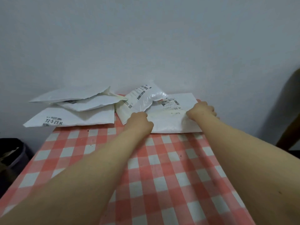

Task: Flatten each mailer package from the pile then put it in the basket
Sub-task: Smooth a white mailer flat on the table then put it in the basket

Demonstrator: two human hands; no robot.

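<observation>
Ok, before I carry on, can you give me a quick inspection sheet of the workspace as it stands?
Surface: table under a red-and-white checked cloth, with a few small dark specks.
Job's things: flat mailer at the far right; crinkled mailer lying over its left part; stacked mailers at the far left, overhanging the table edge; dark basket beside the table, lower left.
Clutter: nothing seen.
Hands: left hand and right hand hold the flat mailer's left and right ends, fingers curled.
Cables: nothing seen.
Surroundings: plain wall behind; dark wooden furniture at the right edge, mostly out of frame.
</observation>
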